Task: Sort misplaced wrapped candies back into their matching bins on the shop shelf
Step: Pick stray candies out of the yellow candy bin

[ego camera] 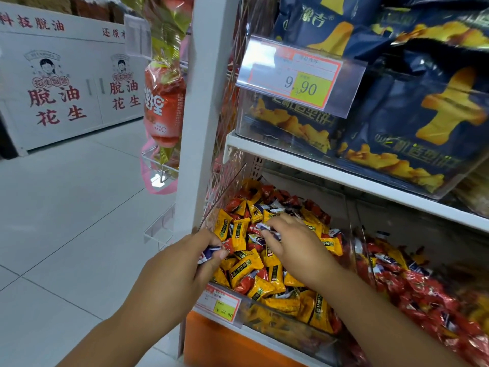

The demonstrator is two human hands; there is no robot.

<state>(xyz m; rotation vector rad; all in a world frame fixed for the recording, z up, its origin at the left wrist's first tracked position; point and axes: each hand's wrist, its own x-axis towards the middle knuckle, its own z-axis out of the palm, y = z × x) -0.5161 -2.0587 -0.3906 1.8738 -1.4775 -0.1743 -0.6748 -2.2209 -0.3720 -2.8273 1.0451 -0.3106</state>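
The left hand (194, 254) and right hand (292, 243) pinch blue candies (211, 254).

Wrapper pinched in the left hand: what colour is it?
The wrapped candy is dark blue and white; head view shows it.

Navy snack bags (423, 115) above; peanut display (66, 83) left.

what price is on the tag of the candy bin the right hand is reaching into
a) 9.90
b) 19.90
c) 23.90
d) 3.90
c: the price tag on the front of the candy bin below the right hand reads 23.90; the 9.90 tag hangs on the shelf above.
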